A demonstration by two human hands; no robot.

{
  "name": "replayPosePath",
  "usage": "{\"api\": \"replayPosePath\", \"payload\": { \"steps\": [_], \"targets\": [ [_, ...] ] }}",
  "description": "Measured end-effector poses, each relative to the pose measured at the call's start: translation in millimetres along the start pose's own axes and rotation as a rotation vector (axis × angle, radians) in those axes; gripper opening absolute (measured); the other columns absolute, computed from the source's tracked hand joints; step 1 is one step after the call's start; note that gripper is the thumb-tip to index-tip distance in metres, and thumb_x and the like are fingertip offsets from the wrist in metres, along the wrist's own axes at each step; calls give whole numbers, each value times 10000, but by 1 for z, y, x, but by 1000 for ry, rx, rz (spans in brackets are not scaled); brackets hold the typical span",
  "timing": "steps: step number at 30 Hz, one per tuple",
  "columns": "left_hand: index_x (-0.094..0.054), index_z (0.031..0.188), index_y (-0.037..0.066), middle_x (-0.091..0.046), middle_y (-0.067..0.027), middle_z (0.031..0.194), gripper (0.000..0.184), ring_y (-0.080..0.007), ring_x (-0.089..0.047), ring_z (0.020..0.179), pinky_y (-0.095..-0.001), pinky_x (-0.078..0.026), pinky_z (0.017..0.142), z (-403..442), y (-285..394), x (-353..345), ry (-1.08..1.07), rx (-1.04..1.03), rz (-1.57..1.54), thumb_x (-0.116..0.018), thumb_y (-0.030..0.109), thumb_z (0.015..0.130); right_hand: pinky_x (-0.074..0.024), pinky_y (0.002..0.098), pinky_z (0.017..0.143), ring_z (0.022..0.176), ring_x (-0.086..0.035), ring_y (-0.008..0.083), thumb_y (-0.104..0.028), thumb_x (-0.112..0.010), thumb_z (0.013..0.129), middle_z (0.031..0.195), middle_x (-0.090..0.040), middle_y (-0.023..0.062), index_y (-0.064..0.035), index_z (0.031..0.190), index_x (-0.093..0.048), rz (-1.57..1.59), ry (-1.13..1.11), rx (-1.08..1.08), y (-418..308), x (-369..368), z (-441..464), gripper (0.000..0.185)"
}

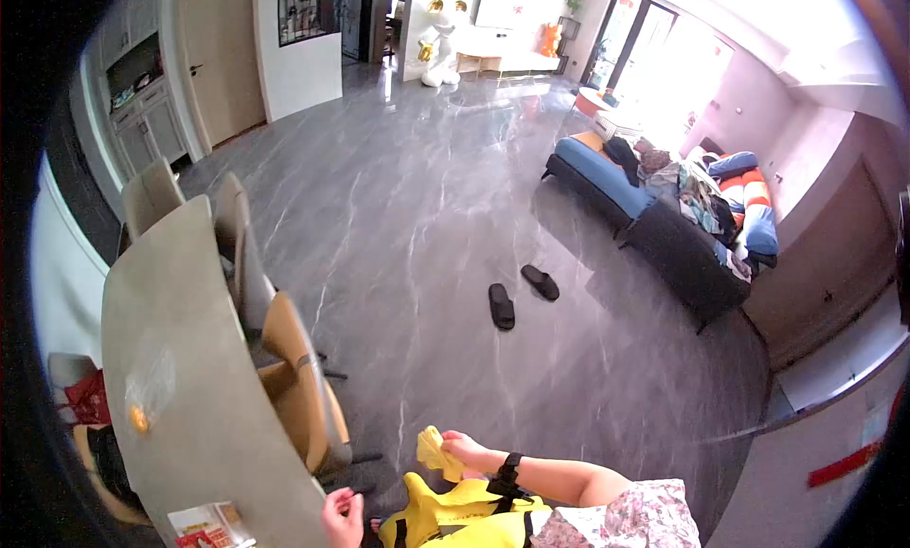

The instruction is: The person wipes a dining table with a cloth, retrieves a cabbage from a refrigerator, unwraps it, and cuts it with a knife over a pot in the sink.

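Note:
My right hand (pixel 464 450) pinches a piece of yellow cloth (pixel 435 452) between thumb and fingers; a black band is round that wrist. Just below lies a larger bright yellow item (pixel 445 505) with black straps and dark print, like a garment or soft bag, partly cut off by the lower edge. To the left, near the table's edge, my left hand (pixel 343 517) is half curled, its fingers loosely apart, with nothing visible in it. It is apart from the yellow cloth.
A long table (pixel 190 349) runs along the left, with chairs (pixel 294 377) beside it and a printed packet (pixel 210 526) at its near end. Black slippers (pixel 501 306) lie on the grey floor (pixel 417 226). At right stands a sofa (pixel 607 180) piled with clothes (pixel 697 192).

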State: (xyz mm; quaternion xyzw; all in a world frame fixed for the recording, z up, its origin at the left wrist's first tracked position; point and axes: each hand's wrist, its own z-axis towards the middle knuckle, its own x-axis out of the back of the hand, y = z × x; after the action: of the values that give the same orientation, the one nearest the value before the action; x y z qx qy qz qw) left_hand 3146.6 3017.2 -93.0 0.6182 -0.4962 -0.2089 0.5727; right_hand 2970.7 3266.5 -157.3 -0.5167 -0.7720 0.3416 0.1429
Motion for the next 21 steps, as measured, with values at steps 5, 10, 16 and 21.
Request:
{"api": "replayPosePath", "payload": {
  "steps": [5, 10, 16, 21],
  "targets": [
    [-648, 963, -72, -684, -115, 790, 394, -152, -641, 753, -285, -508, 703, 83, 96, -137, -266, -103, 116, -610, 314, 894, -494, 315, 765, 893, -587, 180, -150, -511, 888, 1007, -564, 83, -27, 1136, -495, 501, -233, 17, -102, 53, -13, 277],
    [-601, 779, -62, -585, -94, 614, 387, -59, -464, 626, -305, -425, 535, 171, 137, -211, -387, -183, 38, -621, 310, 883, -506, 315, 784, 919, -596, 173, -110, -531, 904, 1033, -580, 76, -36, 1138, -497, 349, -272, 353, -144, 89, 29, 248],
    [-636, 1000, -16, -654, -20, 852, 233, -65, -564, 744, -253, -485, 658, 280, 184, -233, -326, 54, -274, -549, 188, 931, -456, 377, 922, 1075, -563, 231, -79, -507, 916, 1154, -563, 85, -27, 1206, -472, 592, -301, 260, -245, 105, 91, 296],
    [-562, 1112, 21, -624, -45, 1025, 230, -142, -609, 899, -297, -513, 776, 400, 195, -226, -325, 150, -720, -537, 166, 935, -447, 365, 935, 1081, -561, 218, -73, -475, 926, 1174, -564, 90, -1, 1239, -463, 518, -320, 262, -324, 90, 182, 322]
  ]
}}
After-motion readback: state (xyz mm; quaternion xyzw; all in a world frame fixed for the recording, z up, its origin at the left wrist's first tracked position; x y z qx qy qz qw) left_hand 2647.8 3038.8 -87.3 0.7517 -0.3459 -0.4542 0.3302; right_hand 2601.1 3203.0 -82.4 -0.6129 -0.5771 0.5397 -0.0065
